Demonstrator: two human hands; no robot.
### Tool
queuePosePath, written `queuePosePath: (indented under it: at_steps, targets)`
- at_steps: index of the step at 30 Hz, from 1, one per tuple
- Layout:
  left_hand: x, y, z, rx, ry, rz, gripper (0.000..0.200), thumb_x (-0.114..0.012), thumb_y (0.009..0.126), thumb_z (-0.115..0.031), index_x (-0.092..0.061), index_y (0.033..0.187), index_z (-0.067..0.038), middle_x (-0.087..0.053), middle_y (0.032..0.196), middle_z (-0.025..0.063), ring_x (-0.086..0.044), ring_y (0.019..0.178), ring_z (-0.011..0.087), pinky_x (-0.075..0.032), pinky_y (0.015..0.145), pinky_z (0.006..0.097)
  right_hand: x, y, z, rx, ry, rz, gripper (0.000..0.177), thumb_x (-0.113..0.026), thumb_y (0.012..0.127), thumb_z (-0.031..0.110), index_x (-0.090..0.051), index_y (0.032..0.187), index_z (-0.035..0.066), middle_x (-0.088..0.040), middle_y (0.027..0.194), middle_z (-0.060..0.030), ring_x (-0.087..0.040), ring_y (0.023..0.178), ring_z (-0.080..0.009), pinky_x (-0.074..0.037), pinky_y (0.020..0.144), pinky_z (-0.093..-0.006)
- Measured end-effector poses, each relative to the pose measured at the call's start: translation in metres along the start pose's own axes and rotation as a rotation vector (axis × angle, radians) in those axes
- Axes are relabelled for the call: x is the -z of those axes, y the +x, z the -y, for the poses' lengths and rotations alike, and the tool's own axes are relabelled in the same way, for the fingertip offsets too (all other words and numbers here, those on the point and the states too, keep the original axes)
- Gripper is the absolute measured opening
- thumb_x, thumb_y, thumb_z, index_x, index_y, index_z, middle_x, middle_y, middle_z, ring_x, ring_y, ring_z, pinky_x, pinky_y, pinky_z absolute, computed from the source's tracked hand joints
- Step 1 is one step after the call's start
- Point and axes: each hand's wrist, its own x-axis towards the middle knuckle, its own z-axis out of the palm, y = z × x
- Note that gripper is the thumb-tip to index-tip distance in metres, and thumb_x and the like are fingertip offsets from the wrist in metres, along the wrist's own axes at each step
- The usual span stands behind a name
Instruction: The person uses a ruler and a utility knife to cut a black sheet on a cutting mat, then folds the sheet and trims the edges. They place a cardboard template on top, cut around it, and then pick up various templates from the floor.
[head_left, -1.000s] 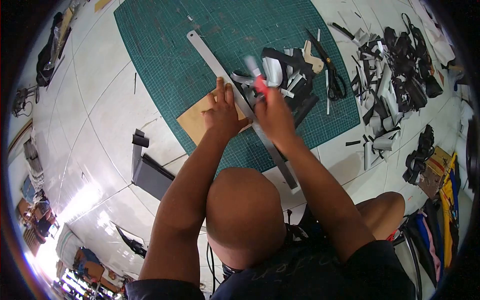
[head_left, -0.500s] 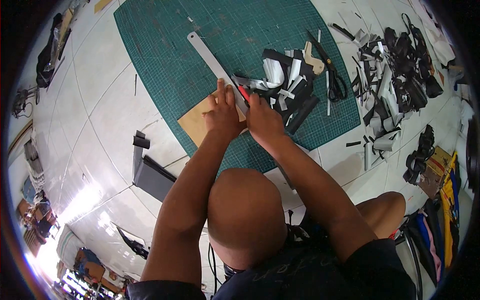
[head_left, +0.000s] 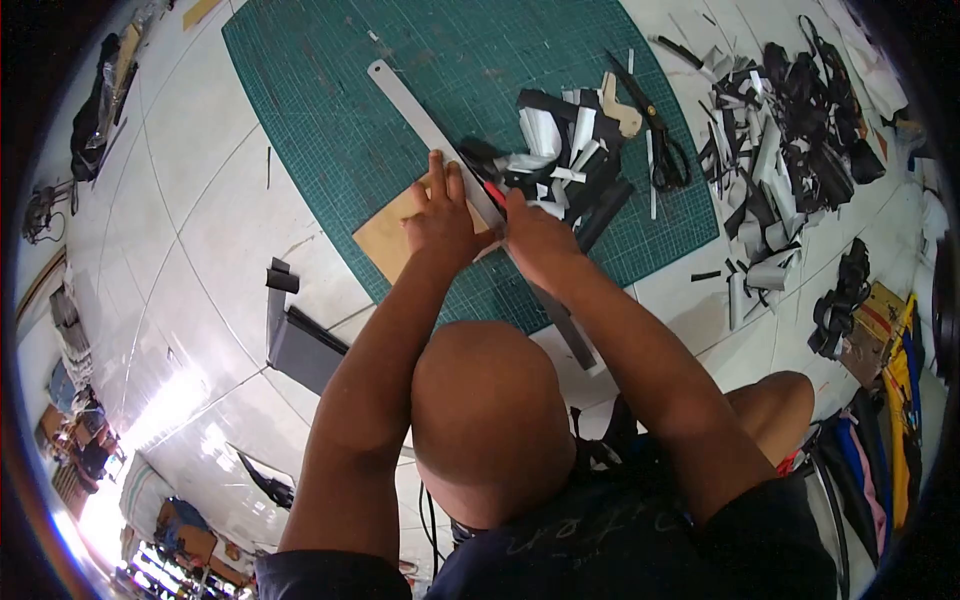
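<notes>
The fingers of your left hand (head_left: 440, 228) are spreading wide and lying flat, reaching over the tan board (head_left: 385, 238) onto the metal ruler (head_left: 408, 103), with the thumb pointing towards your other hand. The fingers of your right hand (head_left: 543, 242) are closing around a red tool (head_left: 494, 191), which is sitting just at the right side of the ruler; its tip is too small to make out. The ruler is running slantwise from far left to near right, its near end extending past the green cutting mat (head_left: 310, 95). The board is lying on the mat, partly under your left hand. To the right, black and white scraps (head_left: 600, 185) are heaping on the mat, with a cream piece (head_left: 622, 112) and black scissors (head_left: 662, 140) lying beside them. Farther right, a larger scrap pile (head_left: 775, 190) is covering part of the tiled floor (head_left: 200, 270).
</notes>
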Motion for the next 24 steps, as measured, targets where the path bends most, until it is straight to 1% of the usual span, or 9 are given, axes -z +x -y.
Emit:
queuePosePath:
  at_steps: [5, 9, 10, 11, 15, 18, 21, 22, 24]
  targets:
    - [-0.003, 0.002, 0.002, -0.017, 0.0, -0.019, 0.122, -0.076, 0.069, -0.067, -0.016, 0.157, -0.007, -0.001, 0.166, 0.0105, -0.03, 0.141, 0.0399, -0.053, 0.093, 0.0572, -0.001, 0.005, -0.028, -0.048, 0.142, -0.036, 0.024, -0.05, 0.098, 0.014, -0.045, 0.119, 0.003, -0.066, 0.098, -0.0282, -0.067, 0.096, -0.0436, -0.053, 0.081, -0.0533]
    - [0.002, -0.003, 0.0, -0.051, 0.052, -0.042, 0.122, -0.079, 0.068, -0.066, -0.021, 0.153, 0.001, -0.01, 0.162, 0.0202, -0.036, 0.136, 0.0426, -0.057, 0.092, 0.0466, -0.006, -0.025, -0.086, -0.23, 0.389, -0.393, 0.026, -0.052, 0.099, 0.021, -0.044, 0.115, 0.002, -0.066, 0.091, -0.0265, -0.067, 0.083, -0.0436, -0.052, 0.071, -0.0529]
    - [-0.001, 0.0, 0.001, -0.016, 0.015, -0.014, 0.122, -0.077, 0.069, -0.065, -0.016, 0.156, -0.007, -0.004, 0.165, 0.0112, -0.03, 0.141, 0.0393, -0.054, 0.093, 0.0567, -0.011, -0.026, -0.098, -0.228, 0.426, -0.478, 0.028, -0.052, 0.1, 0.024, -0.043, 0.114, 0.002, -0.066, 0.085, -0.0243, -0.068, 0.076, -0.0408, -0.052, 0.065, -0.051]
    - [-0.004, 0.001, 0.002, -0.018, 0.009, -0.026, 0.122, -0.077, 0.069, -0.065, -0.016, 0.156, -0.007, -0.004, 0.165, 0.0113, -0.031, 0.141, 0.0392, -0.054, 0.093, 0.0565, -0.017, -0.027, -0.109, -0.228, 0.463, -0.563, 0.029, -0.053, 0.101, 0.027, -0.043, 0.114, 0.003, -0.065, 0.08, -0.0221, -0.069, 0.069, -0.0381, -0.052, 0.06, -0.0491]
    - [-0.004, 0.0, 0.001, -0.037, 0.003, -0.051, 0.123, -0.079, 0.068, -0.064, -0.016, 0.156, -0.006, -0.005, 0.165, 0.0117, -0.032, 0.139, 0.039, -0.054, 0.092, 0.0561, -0.023, -0.021, -0.071, -0.086, 0.441, -0.412, 0.026, -0.053, 0.102, 0.026, -0.046, 0.117, 0.006, -0.065, 0.084, -0.014, -0.068, 0.064, -0.0234, -0.052, 0.057, -0.0358]
    - [-0.007, 0.0, 0.003, -0.031, 0.0, -0.082, 0.123, -0.08, 0.067, -0.064, -0.018, 0.155, -0.005, -0.006, 0.165, 0.0121, -0.035, 0.138, 0.0386, -0.054, 0.092, 0.0554, -0.029, 0.0, -0.038, 0.024, 1.03, -0.223, 0.028, -0.054, 0.102, 0.023, -0.048, 0.125, 0.009, -0.064, 0.099, -0.0079, -0.065, 0.071, -0.0146, -0.051, 0.059, -0.0298]
    - [-0.007, -0.001, 0.005, -0.05, -0.019, -0.103, 0.122, -0.08, 0.066, -0.063, -0.02, 0.155, -0.004, -0.009, 0.164, 0.0131, -0.036, 0.137, 0.0385, -0.055, 0.092, 0.0529, -0.027, 0.018, -0.035, 0.119, 1.021, -0.068, 0.033, -0.057, 0.102, 0.022, -0.047, 0.131, 0.01, -0.06, 0.108, -0.0033, -0.063, 0.078, -0.0099, -0.049, 0.062, -0.0255]
    - [-0.007, -0.001, 0.004, -0.059, -0.034, -0.107, 0.122, -0.08, 0.066, -0.063, -0.02, 0.154, -0.004, -0.01, 0.164, 0.0134, -0.037, 0.136, 0.0385, -0.055, 0.093, 0.0518, -0.025, 0.019, -0.039, 0.119, 1.075, -0.046, 0.033, -0.057, 0.101, 0.024, -0.048, 0.129, 0.008, -0.06, 0.104, -0.0044, -0.063, 0.076, -0.0112, -0.048, 0.062, -0.0261]
    - [-0.005, 0.0, 0.003, -0.066, -0.005, -0.117, 0.122, -0.08, 0.066, -0.064, -0.022, 0.154, -0.003, -0.011, 0.164, 0.0143, -0.038, 0.136, 0.0389, -0.055, 0.093, 0.0488, -0.014, 0.027, -0.061, 0.092, 0.804, -0.301, 0.031, -0.053, 0.102, 0.025, -0.047, 0.124, 0.005, -0.063, 0.102, -0.0141, -0.065, 0.082, -0.0289, -0.05, 0.07, -0.0412]
